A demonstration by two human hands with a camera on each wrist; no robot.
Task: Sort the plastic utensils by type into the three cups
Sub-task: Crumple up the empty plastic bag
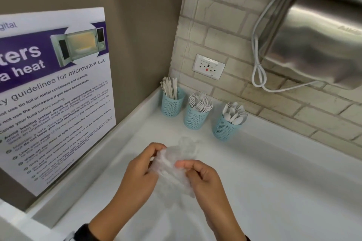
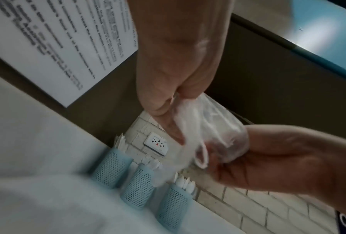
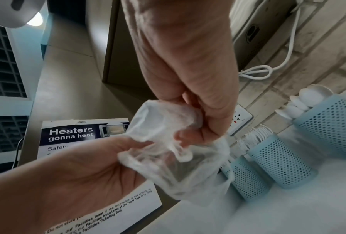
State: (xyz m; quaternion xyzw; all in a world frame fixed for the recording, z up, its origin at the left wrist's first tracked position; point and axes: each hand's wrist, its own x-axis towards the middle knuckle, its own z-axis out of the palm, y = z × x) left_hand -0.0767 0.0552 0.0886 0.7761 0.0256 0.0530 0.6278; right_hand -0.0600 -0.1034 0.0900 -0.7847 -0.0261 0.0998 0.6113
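Both hands work a crumpled clear plastic bag point(image 1: 172, 164) above the white tabletop point(image 1: 274, 182), in front of the three blue mesh cups. The left hand point(image 1: 137, 172) has its fingers point(image 1: 154, 147) curled and pinching the bag's upper edge; the right hand point(image 1: 205, 178) has its fingers point(image 1: 186, 163) clamped on the opposite side.

The cups stand in a row at the wall outlet point(image 1: 208, 66). The knife cup point(image 1: 172, 101), nearest the corner, lies below and left of the outlet; the fork cup point(image 1: 195, 116) lies directly below it; the spoon cup point(image 1: 226, 128) lies below and right of it. Each cup carries one type of white utensil only.

The head view alone shows the steel hand dryer point(image 1: 313, 41) and its looped white cord point(image 1: 258, 76), right of the outlet. The left wrist view shows the bag's film stretched between both hands, with motion blur. The right wrist view alone gives the full poster point(image 3: 83, 134) headline: "Heaters gonna heat", with "Safety" beneath. The head view reads "guidelines for microwave use" and "Cover your food before heating".
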